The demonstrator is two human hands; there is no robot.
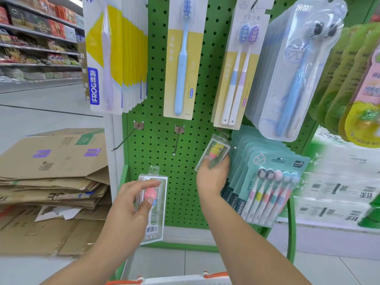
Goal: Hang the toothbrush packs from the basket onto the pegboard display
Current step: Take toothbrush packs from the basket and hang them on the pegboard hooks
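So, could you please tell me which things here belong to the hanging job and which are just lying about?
Job:
- clear pack in left hand
- clear pack in right hand
- empty pegs
- green pegboard
- basket

Lying about:
- flattened cardboard
- grocery shelves

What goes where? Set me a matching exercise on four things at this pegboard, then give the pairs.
Things:
1. Clear pack in left hand
2. Clear pack in right hand
3. Teal five-brush pack
4. Single blue toothbrush pack

Places:
A. Hanging, top row, middle
B. Raised beside the teal stack, tilted
C. Front of the lower right peg
D. Held upright below the two empty hooks

Pairs: 1-D, 2-B, 3-C, 4-A
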